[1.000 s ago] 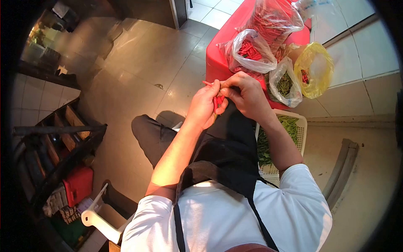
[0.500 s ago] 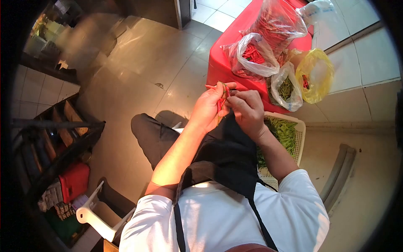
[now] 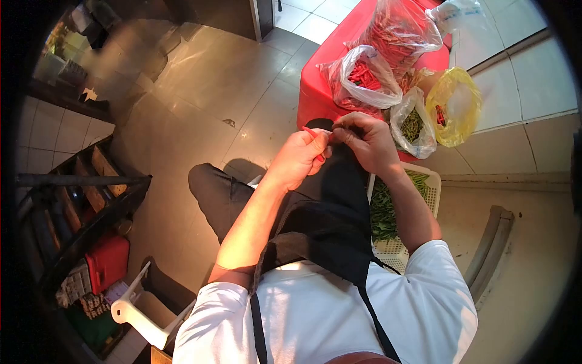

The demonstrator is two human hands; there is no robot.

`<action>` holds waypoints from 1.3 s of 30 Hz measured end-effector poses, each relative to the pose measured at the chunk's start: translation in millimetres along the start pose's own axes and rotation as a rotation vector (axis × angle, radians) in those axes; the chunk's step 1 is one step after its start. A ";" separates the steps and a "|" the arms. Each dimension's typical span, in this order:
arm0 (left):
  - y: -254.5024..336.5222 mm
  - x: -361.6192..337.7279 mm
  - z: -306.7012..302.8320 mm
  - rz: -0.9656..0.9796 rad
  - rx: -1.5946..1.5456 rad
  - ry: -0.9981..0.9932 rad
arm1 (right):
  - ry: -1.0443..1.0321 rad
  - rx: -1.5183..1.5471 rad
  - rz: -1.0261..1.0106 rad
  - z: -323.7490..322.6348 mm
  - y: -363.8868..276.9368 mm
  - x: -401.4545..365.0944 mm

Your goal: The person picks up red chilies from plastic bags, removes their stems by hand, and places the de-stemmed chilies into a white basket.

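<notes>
Closed around slim, glossy red chilli peppers [image 3: 321, 157], the left hand [image 3: 296, 158] sits near the centre of the head view, one pepper poking out above the thumb and another showing below the fingers. Just right of it, the right hand [image 3: 371, 147] has its thumb and bent forefinger drawn in toward the left fingertips; I cannot tell whether they pinch anything, as the tips are too small and shaded. Both hands are above the black cloth apron [image 3: 321, 221] over the person's lap, with a white short-sleeved T-shirt [image 3: 339, 309] at the bottom of the frame. At upper right, a bright red, smooth-topped table [image 3: 314, 97] bears several plastic bags: a large clear bag [image 3: 418, 30] of red peppers at the back, an open whitish translucent bag [image 3: 388, 97] of red peppers in front, and a smaller translucent bag [image 3: 428, 141] of greenish stalks near its right edge. Beside that one, a yellow translucent bag [image 3: 471, 118] stands open with a few red pieces inside. Right of centre, a cream perforated plastic basket [image 3: 434, 191], partly behind the right forearm, holds long green peppers [image 3: 382, 209].
</notes>
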State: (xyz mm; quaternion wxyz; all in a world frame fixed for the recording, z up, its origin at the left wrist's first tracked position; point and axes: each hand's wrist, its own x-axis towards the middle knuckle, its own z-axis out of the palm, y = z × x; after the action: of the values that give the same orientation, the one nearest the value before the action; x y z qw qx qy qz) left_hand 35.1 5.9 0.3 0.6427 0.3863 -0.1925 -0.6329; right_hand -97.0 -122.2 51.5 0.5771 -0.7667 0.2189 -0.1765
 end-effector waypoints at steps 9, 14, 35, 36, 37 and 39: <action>7.1 1.3 11.4 0.070 0.265 0.257 | 0.056 -0.067 0.018 4.5 6.9 2.7; 6.3 2.0 8.5 0.068 0.281 0.209 | 0.037 0.234 0.042 2.5 5.9 5.4; 22.6 -31.5 -32.3 0.257 -0.187 0.067 | -0.247 0.285 0.002 52.2 -18.0 29.5; 20.7 -32.7 -34.9 0.265 -0.170 0.074 | -0.259 0.233 -0.002 53.0 -23.8 29.8; 18.2 -33.7 -37.2 0.270 -0.153 0.079 | -0.268 0.181 -0.004 53.9 -27.0 30.1; 16.2 -36.5 -38.8 0.269 -0.129 0.096 | -0.277 -0.010 -0.034 54.1 -22.8 33.3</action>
State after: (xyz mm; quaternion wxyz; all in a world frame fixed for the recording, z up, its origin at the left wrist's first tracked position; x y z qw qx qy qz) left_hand 69.9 49.2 -3.2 0.7537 0.3449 -0.1704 -0.5328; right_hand -37.7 -91.1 59.3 0.5950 -0.7901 0.1253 -0.0776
